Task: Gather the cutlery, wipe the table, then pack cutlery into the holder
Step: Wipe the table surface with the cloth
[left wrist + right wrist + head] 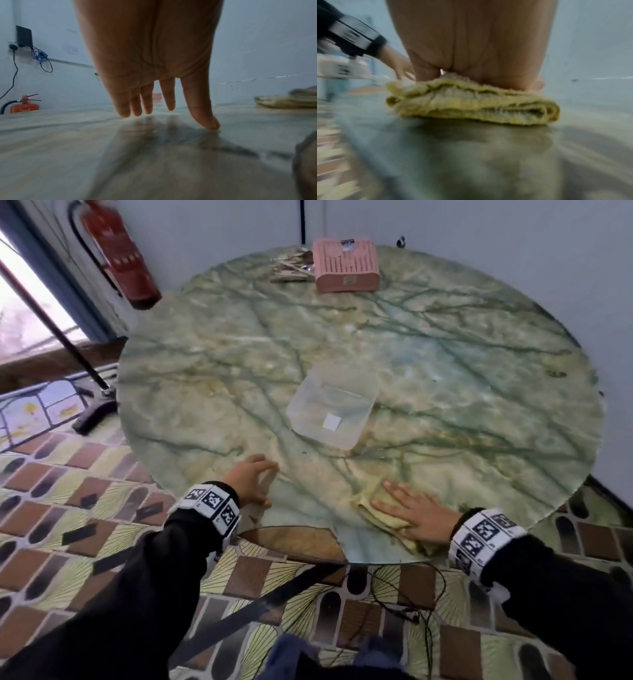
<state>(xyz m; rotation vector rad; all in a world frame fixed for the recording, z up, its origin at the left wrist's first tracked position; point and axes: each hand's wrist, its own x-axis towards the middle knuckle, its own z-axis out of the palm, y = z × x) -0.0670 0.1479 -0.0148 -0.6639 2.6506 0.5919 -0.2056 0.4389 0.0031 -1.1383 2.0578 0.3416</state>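
Observation:
My right hand [414, 513] lies flat with straight fingers on a folded yellow cloth [380, 517] near the front edge of the round green marble table [445, 364]. In the right wrist view the palm [471, 47] presses down on the cloth [471, 102]. My left hand [251, 479] rests on the bare tabletop to the left, holding nothing, its fingertips [212, 124] touching the marble. A pile of cutlery [291, 268] lies at the far edge beside a pink slotted holder [347, 265].
A clear plastic tub [330, 407] sits mid-table. A red fire extinguisher [118, 251] stands on the floor at the back left, with a broom [96, 409] leaning nearby. Walls close the far and right sides. Cables lie on the tiled floor [404, 604].

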